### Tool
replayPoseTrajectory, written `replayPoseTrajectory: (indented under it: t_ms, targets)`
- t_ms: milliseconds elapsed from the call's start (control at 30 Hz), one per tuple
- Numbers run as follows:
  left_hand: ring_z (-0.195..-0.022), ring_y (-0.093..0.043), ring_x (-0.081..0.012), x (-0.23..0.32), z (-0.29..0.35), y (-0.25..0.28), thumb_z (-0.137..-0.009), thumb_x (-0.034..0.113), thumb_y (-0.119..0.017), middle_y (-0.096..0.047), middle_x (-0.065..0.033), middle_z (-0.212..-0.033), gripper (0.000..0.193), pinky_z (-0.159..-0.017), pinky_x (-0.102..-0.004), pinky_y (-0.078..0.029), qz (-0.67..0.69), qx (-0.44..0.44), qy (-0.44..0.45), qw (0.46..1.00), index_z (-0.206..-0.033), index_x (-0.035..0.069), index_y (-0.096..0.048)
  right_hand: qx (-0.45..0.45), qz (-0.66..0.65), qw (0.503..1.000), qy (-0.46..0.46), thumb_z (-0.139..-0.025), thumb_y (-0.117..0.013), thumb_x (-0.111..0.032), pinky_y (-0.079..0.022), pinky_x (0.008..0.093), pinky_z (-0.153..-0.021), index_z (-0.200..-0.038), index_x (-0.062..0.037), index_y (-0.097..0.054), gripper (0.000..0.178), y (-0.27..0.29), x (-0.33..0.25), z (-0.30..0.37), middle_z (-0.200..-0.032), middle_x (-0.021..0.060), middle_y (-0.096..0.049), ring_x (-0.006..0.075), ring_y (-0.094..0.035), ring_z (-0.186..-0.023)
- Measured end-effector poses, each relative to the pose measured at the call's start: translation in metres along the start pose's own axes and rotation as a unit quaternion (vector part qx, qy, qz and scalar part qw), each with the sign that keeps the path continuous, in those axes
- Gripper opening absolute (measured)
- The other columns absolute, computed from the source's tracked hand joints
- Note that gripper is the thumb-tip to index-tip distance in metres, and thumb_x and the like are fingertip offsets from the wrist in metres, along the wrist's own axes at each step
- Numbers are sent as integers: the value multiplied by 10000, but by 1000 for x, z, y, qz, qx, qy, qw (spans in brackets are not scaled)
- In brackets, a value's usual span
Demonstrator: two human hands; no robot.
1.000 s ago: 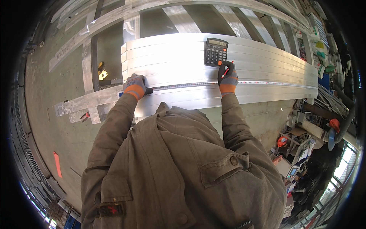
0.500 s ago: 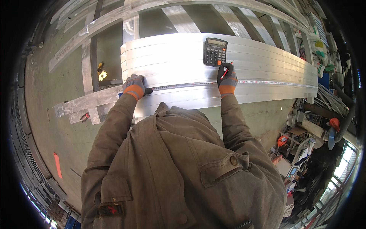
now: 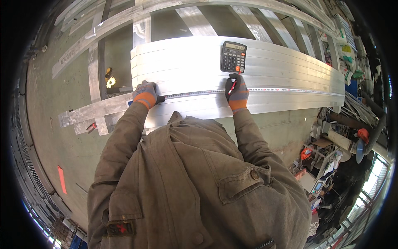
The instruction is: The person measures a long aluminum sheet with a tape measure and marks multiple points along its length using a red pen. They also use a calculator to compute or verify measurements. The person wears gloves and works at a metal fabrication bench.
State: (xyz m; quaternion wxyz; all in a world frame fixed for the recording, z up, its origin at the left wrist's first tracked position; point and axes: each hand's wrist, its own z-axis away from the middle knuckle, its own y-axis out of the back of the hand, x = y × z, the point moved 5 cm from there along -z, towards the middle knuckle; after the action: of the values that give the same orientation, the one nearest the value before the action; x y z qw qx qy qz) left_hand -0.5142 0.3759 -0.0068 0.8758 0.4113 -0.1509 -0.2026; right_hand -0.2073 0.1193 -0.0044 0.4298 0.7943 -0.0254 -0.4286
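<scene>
Several long, silvery metal profiles (image 3: 182,52) lie side by side in front of me. A tape measure's blade (image 3: 282,89) stretches across them, from my left hand to near their right end. My gloved left hand (image 3: 146,91) is closed at the left end of the blade, with its thumb on the metal; the tape's case is not plain to see. In my closed right hand (image 3: 237,92), also gloved, is a slim red pen (image 3: 232,87). That hand is over the blade, just below a black calculator (image 3: 233,57) that lies on the profiles with its screen lit.
A metal frame of crossed bars (image 3: 94,62) supports the profiles and extends beyond them. A yellow tool (image 3: 110,81) lies beyond my left hand, and red-handled pliers (image 3: 91,127) rest on the frame's left end. Cluttered equipment (image 3: 323,166) stands at the right.
My right hand has moved left along the tape, away from the calculator's lower right corner, still holding the pen. My left hand has stayed in place.
</scene>
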Motion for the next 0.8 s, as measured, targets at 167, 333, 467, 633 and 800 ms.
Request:
replayPoseTrajectory:
  t_ms: [167, 333, 467, 633, 800]
  targets:
    - [-1359, -653, -417, 1, 0, 1, -756, 613, -997, -674, -161, -1430, 706, -1157, -519, -546, -3, -5, 6, 1000, -1233, 133, -796, 3, 64, 995, -80, -1014, -699, -75, -620, 502, -896, -1321, -82, -677, 308, 17, 32, -30, -1143, 188, -778, 421, -777, -1043]
    - [-1391, -644, -403, 2, 2, 2, -779, 633, -983, -669, -154, -1456, 726, -1184, -514, -539, -7, -14, 7, 1000, -1284, 146, -797, -50, 149, 985, -75, -1004, -710, -104, -614, 520, -918, -1337, -111, -667, 335, 9, 45, -41, -1157, 186, -778, 443, -769, -1074]
    - [-1385, -650, -418, -1, 2, 1, -762, 626, -990, -676, -165, -1443, 722, -1173, -527, -540, 8, -7, 5, 1000, -1259, 140, -794, -12, 95, 991, -93, -1030, -680, -104, -610, 513, -924, -1295, -114, -683, 265, 16, 38, -40, -1169, 177, -776, 424, -768, -1088]
    - [-1453, -619, -389, 3, 3, 6, -798, 634, -973, -650, -142, -1523, 792, -1217, -502, -521, -16, -35, 20, 999, -1404, 167, -768, -27, 29, 999, -33, -1090, -702, -152, -628, 460, -832, -1218, -110, -728, 137, -2, -1, -10, -1054, 163, -799, 361, -806, -941]
    - [-1474, -610, -380, 6, 6, 10, -816, 631, -968, -638, -136, -1559, 824, -1234, -492, -516, -20, -39, 21, 999, -1470, 176, -755, -114, 53, 989, 72, -1003, -834, -250, -607, 505, -979, -1229, -104, -725, 290, -35, -38, 25, -1167, 170, -782, 426, -744, -1119]
